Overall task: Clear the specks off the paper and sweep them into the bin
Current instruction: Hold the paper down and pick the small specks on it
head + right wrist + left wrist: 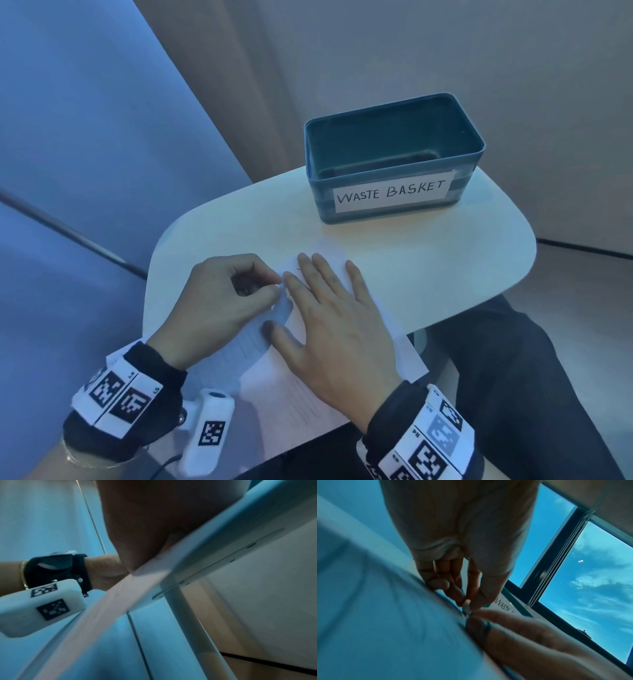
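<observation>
The paper (346,346) lies on the counter (445,274), its near end overhanging toward the person; the right hand (329,318) rests flat on it, fingers straight, holding nothing; the left hand (219,301) sits just beside it at the sheet's left edge, fingers curled, thumb and forefinger pinched on something small I cannot make out; specks are barely visible near the fingertips; the bin (394,198) stands beyond, up the sheet's long axis, nearer the right hand.
</observation>
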